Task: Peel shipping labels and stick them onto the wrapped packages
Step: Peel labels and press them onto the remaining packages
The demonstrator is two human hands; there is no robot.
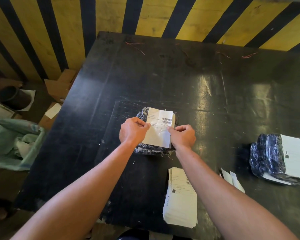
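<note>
Left hand (133,131) & right hand (183,135) pinch label (158,129) edges at 9 & 3 o'clock; we judge alignment over package (142,149).

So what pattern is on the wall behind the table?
Diagonal yellow and black stripes on the wall, clearest in the head view.

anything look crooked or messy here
The label held by both hands, left hand and right hand, sits slightly tilted on the wrapped package. Loose backing strips lie beside the label stack.
</note>
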